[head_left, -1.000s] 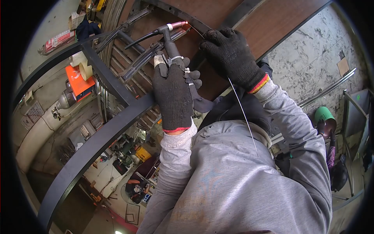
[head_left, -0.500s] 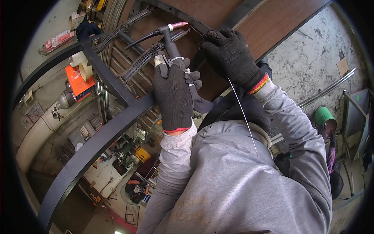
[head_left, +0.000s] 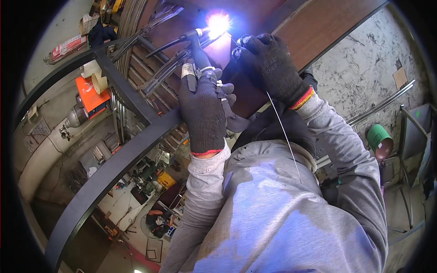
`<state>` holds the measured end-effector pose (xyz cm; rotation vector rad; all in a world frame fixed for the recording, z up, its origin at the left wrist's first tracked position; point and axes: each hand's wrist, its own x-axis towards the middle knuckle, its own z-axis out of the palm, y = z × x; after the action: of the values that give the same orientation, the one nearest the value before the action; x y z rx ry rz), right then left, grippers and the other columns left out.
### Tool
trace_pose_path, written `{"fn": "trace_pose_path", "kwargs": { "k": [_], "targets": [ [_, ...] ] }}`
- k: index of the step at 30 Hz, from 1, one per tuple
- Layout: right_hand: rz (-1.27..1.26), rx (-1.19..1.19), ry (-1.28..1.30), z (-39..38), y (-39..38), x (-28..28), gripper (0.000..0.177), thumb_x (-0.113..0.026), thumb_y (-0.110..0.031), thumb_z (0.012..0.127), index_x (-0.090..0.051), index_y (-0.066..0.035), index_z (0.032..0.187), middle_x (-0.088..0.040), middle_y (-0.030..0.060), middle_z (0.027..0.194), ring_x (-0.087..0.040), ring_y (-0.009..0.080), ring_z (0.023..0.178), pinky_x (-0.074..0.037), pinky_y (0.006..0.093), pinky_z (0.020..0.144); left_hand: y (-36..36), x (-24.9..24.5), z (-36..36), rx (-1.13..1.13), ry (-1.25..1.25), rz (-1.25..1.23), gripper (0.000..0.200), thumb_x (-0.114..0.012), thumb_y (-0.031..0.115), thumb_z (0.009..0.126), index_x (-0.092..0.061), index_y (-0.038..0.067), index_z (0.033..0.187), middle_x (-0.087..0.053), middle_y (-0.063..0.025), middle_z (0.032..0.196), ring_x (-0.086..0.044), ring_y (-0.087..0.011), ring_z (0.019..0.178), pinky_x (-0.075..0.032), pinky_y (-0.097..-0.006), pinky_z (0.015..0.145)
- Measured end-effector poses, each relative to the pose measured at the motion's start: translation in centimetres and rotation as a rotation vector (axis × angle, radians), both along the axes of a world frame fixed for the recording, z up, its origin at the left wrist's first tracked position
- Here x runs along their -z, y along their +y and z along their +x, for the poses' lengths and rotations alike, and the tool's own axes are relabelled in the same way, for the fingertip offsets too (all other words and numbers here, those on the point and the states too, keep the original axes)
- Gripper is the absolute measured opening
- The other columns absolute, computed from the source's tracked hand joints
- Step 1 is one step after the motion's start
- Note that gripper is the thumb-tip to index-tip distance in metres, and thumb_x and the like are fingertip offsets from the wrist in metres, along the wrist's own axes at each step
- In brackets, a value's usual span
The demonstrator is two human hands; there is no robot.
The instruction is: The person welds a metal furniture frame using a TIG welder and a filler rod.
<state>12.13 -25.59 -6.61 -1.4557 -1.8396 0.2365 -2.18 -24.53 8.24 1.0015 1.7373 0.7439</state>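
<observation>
My left hand (head_left: 203, 113), in a dark knit glove, grips a TIG welding torch (head_left: 199, 51). A bright arc glows at the torch's tip, hiding the nozzle and the metal there. My right hand (head_left: 272, 68), gloved too, is closed around a thin filler rod (head_left: 283, 128). The rod's long tail slants down across my grey shirt. Its front end points toward the arc and is lost in the glare. Just beyond my hands lies a brown panel (head_left: 339, 28) with dark metal edging.
A curved dark metal frame (head_left: 107, 179) sweeps around my left side. Beyond it stand an orange box (head_left: 90, 98) and a seated person (head_left: 158, 223) near tools. On the right are a green cylindrical container (head_left: 377, 135) and shiny metal tubes (head_left: 382, 104).
The arc has lit at the torch tip, casting blue light on my shirt. My hands have barely moved. A person's arm at the green container on the right has mostly left view.
</observation>
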Motion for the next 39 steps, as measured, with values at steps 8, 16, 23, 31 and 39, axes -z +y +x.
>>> {"fn": "trace_pose_path", "kwargs": {
  "k": [8,16,23,31,39],
  "targets": [
    [0.021,0.02,-0.032,0.1,0.4,-0.7,0.034,-0.073,-0.016,0.085,-0.077,-0.016,0.118,-0.072,0.0081,0.126,-0.069,0.0339,0.112,-0.056,0.0484,0.099,-0.2,0.1,-0.8,0.009,-0.062,-0.027,0.032,-0.054,0.014,0.107,-0.054,-0.006,0.131,-0.073,-0.018,0.112,-0.074,-0.0198,0.078,-0.065,-0.0325,0.061],
    [0.012,0.006,-0.028,0.3,0.3,-0.8,0.033,-0.072,-0.018,0.088,-0.076,-0.016,0.121,-0.07,0.0076,0.129,-0.068,0.0332,0.114,-0.054,0.0488,0.1,-0.1,0.0,-0.7,0.003,-0.042,-0.024,0.032,-0.052,0.014,0.106,-0.054,-0.007,0.13,-0.073,-0.0187,0.113,-0.075,-0.0199,0.077,-0.064,-0.0332,0.062],
    [0.03,0.011,-0.014,0.1,0.4,-0.4,0.033,-0.072,-0.018,0.088,-0.076,-0.017,0.121,-0.07,0.0079,0.128,-0.068,0.0337,0.113,-0.054,0.0489,0.1,-0.1,0.0,-0.8,0.008,-0.054,-0.033,0.031,-0.053,0.014,0.106,-0.055,-0.007,0.128,-0.073,-0.0188,0.113,-0.075,-0.0197,0.077,-0.064,-0.0325,0.062],
    [0.026,0.003,0.022,0.0,0.1,-0.5,0.036,-0.069,-0.019,0.087,-0.071,-0.019,0.123,-0.066,0.0062,0.132,-0.063,0.0321,0.122,-0.049,0.0511,0.106,0.2,-0.9,0.3,-0.024,0.043,-0.103,0.02,-0.057,0.017,0.107,-0.062,0.001,0.117,-0.069,-0.0119,0.078,-0.068,-0.0162,0.058,-0.055,-0.0282,0.049],
    [0.046,-0.013,-0.01,0.2,0.5,-0.3,0.034,-0.071,-0.017,0.084,-0.075,-0.017,0.118,-0.07,0.0066,0.124,-0.068,0.0332,0.111,-0.055,0.0491,0.096,-0.1,0.1,-0.9,0.001,-0.054,-0.021,0.03,-0.054,0.014,0.106,-0.054,-0.006,0.129,-0.072,-0.0185,0.113,-0.076,-0.0211,0.078,-0.065,-0.033,0.059]
  ]
}}
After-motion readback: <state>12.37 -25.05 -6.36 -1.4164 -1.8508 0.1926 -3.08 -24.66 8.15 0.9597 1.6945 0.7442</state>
